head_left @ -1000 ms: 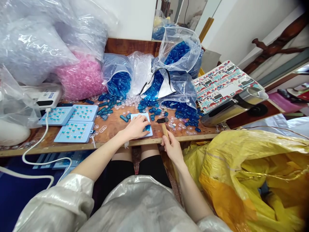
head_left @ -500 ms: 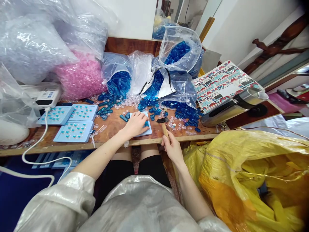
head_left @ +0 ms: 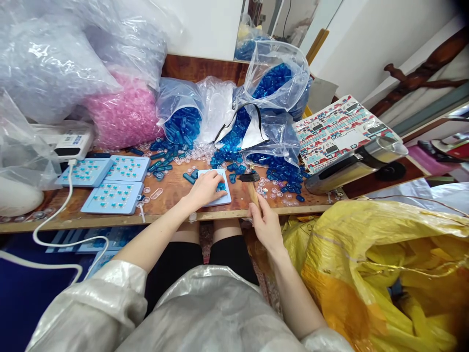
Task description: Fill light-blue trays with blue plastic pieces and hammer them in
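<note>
My left hand point(head_left: 205, 189) rests on a light blue plastic panel point(head_left: 226, 199) at the table's front edge. Its fingers and thumb curl around a small translucent blue plastic piece point(head_left: 221, 187) on the panel; the palm hides much of both. My right hand point(head_left: 264, 219) is closed around the wooden handle of a hammer point(head_left: 249, 178). The dark hammer head is just right of the panel, apart from it. Loose blue pieces point(head_left: 189, 177) lie beyond my left hand, and small clear plastic parts point(head_left: 273, 190) are scattered right of the hammer.
Several light blue panels with small blue parts point(head_left: 113, 196) lie on the left beside a white cable point(head_left: 68, 195). Bags of blue pieces point(head_left: 181, 124) and a pink-filled bag point(head_left: 124, 115) line the back. A metal tumbler point(head_left: 351, 166) and a yellow sack point(head_left: 340, 244) are at right.
My right hand and the hammer have shifted slightly right, and the hammer head has lifted a little. My left hand stays on the panel. The whole view has shifted slightly.
</note>
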`<control>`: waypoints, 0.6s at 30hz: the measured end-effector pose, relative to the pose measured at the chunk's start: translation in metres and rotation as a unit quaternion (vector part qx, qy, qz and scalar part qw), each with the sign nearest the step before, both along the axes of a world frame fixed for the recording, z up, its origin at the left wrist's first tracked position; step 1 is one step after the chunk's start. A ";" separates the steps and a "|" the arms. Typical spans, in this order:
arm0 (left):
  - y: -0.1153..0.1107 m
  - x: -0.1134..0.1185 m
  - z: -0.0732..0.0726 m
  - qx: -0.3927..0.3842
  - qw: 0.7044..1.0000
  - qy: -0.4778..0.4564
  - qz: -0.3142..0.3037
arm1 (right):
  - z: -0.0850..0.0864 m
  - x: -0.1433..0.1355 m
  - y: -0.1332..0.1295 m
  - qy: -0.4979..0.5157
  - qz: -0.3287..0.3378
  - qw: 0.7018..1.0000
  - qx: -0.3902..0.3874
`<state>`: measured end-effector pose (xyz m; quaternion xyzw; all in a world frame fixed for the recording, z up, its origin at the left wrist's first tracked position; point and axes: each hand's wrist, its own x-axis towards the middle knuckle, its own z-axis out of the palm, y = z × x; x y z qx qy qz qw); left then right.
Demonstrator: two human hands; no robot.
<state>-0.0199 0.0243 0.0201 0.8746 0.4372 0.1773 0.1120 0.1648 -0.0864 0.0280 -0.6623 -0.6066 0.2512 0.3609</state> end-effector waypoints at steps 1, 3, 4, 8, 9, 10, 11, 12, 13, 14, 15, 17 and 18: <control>0.000 0.000 0.000 0.000 1.000 -0.008 0.000 | 0.005 -0.002 0.002 -0.026 0.003 0.999 0.018; 0.000 0.000 -0.002 -0.002 1.000 -0.023 0.002 | 0.012 -0.007 0.007 -0.076 0.043 0.996 0.011; -0.001 0.000 -0.002 -0.005 1.000 -0.029 0.004 | 0.014 -0.008 0.010 -0.093 0.062 0.994 -0.004; -0.003 0.002 -0.004 -0.010 0.999 -0.050 0.002 | 0.017 -0.008 0.015 -0.078 0.048 0.996 -0.005; -0.003 0.000 -0.003 -0.003 0.998 -0.062 0.000 | 0.016 -0.006 0.015 -0.064 0.035 0.997 0.004; -0.002 -0.004 -0.002 0.008 0.997 -0.075 0.002 | 0.013 -0.005 0.014 -0.052 0.028 0.998 0.005; 0.000 -0.010 0.000 0.022 0.996 -0.088 0.015 | 0.010 -0.003 0.013 -0.041 0.023 0.999 -0.001; 0.003 -0.019 0.001 0.037 0.994 -0.096 0.040 | 0.005 -0.001 0.011 -0.031 0.020 0.999 -0.008; 0.007 -0.030 0.002 0.050 0.991 -0.094 0.078 | 0.000 0.001 0.010 -0.018 0.024 0.999 -0.028; 0.011 -0.043 0.003 0.060 0.987 -0.079 0.127 | -0.006 0.003 0.009 -0.001 0.024 0.999 -0.043; 0.015 -0.057 0.003 0.066 0.980 -0.054 0.178 | -0.011 0.004 0.007 0.014 0.027 0.998 -0.053; 0.022 -0.086 0.001 0.063 0.964 0.019 0.259 | -0.019 0.006 0.005 0.034 0.024 0.997 -0.060; 0.025 -0.099 0.000 0.053 0.958 0.057 0.278 | -0.022 0.006 0.005 0.038 0.022 0.997 -0.061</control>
